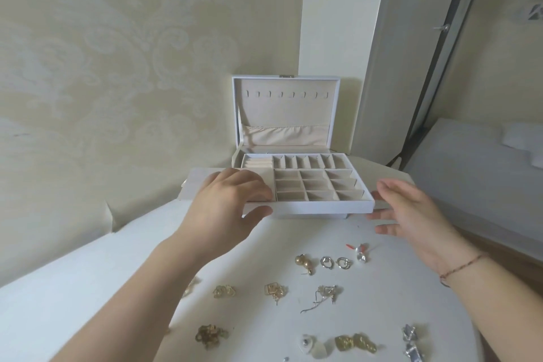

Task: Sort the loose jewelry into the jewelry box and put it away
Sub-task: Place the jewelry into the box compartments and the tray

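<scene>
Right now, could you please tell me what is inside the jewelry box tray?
The tray shows only bare beige compartments and ring rolls, with no jewelry visible. The left hand covers its front left section, so that part cannot be checked.

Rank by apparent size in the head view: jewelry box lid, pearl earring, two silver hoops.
1. Lid, by far the largest.
2. Pearl earring.
3. Silver hoops, each slightly smaller than the earring; the two look alike.

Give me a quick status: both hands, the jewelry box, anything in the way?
Left hand grips the tray's front left edge. Right hand open beside its right end. Jewelry box lid up, compartments look empty. Loose earrings unsorted on the table.
</scene>
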`<state>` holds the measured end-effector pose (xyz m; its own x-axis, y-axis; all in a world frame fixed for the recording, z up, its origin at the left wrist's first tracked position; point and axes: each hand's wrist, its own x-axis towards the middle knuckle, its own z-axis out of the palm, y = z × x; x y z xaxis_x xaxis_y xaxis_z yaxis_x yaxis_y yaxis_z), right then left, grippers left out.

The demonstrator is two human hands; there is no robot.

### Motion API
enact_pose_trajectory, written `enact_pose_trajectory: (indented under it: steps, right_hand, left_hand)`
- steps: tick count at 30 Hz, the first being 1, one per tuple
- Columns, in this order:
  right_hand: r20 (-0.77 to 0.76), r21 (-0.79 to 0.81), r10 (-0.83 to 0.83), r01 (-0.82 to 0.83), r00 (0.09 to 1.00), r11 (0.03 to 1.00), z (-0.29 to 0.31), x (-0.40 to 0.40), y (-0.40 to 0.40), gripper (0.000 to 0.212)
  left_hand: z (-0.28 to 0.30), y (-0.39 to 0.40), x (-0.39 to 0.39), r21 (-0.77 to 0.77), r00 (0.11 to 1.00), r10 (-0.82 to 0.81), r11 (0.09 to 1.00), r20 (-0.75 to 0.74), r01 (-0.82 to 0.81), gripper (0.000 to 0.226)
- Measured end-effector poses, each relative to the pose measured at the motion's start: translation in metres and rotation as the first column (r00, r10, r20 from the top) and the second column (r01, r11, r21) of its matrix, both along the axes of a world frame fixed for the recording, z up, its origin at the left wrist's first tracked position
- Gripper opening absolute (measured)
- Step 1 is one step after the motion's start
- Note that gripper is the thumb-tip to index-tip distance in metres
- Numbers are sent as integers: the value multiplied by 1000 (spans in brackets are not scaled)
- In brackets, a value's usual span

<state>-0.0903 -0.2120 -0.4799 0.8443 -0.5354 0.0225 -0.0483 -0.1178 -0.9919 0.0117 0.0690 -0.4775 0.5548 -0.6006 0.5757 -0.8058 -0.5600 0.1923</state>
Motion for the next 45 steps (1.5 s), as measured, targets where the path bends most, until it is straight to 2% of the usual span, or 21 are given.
enact_pose_trajectory:
  steps: [1,3,5,6,9,12,14,17,19,20,21,22,23,25,27,29,31,36,39,41,45]
  right_hand:
    - [64,-158,-100,109,993,981,-2,-4,-1,8]
    - [247,-422,-193,284,950,861,-4,-16,1,9]
    - [342,-534,-92,274,935,799,1,-30,9,3]
    - [335,-573,-10,212,942,792,3,-37,14,9]
    - [71,-677,269,-152,960,720,9,-47,31,14]
    - [-320,-805,327,-437,889,402,1,-49,41,17]
    - [-402,-823,323,-493,857,282,-4,-49,47,22]
    - [-489,-790,327,-570,809,228,-9,-47,55,30]
    - [-535,-769,315,-606,784,201,-12,-49,59,30]
    - [-509,-782,312,-582,802,221,-11,-50,59,26]
    - [-435,-805,294,-514,851,296,-9,-50,57,19]
    - [-316,-807,253,-400,914,435,-7,-49,53,21]
    - [-160,-772,161,-225,974,595,-7,-46,46,36]
    - [42,-625,-101,105,994,774,-3,-36,28,54]
    - [-5,-446,-185,164,983,880,2,-23,14,48]
    - [-59,-220,-80,65,995,973,1,-12,7,32]
    - [-58,-105,8,-14,998,994,-2,-7,6,17]
    - [-123,-135,113,-129,986,982,-14,-7,10,9]
    - [-241,-312,98,-173,966,934,-19,0,12,29]
    - [-243,-414,64,-163,968,895,-19,3,13,39]
    - [-200,-322,93,-155,975,934,-14,3,14,36]
  left_hand:
    - [0,-1,-1,-6,1000,-1,1000,5,1,14]
    - [2,-5,-5,-27,1000,-10,1000,17,11,15]
    - [4,-9,-11,-44,998,-38,998,47,41,15]
    - [5,-12,-16,-41,996,-68,997,50,70,15]
    - [5,-17,-35,59,979,-206,977,-13,206,14]
    - [-3,-23,-46,216,970,-235,946,-61,243,16]
    - [-5,-25,-45,179,983,-178,967,-40,183,14]
    - [0,-25,-36,25,997,-75,997,31,75,21]
    - [1,-27,-31,41,997,-12,999,83,8,32]
    - [0,-29,-29,74,994,21,997,109,-29,36]
    - [-2,-32,-28,102,990,52,993,134,-66,38]
    - [-5,-35,-27,111,985,72,990,160,-90,39]
    - [-7,-37,-25,102,980,86,989,180,-105,38]
    - [-10,-40,-21,66,974,106,990,202,-122,33]
    - [-11,-40,-18,55,974,103,992,201,-116,29]
    - [-10,-39,-17,90,980,78,991,185,-96,26]
    - [-6,-37,-17,144,987,45,987,151,-67,23]
    - [2,-27,-17,265,1000,-15,964,-17,19,6]
    - [2,-26,-16,311,998,2,950,-62,17,6]
    - [3,-25,-18,303,999,8,953,-50,8,6]
    - [8,-23,-21,255,999,5,967,47,-17,10]
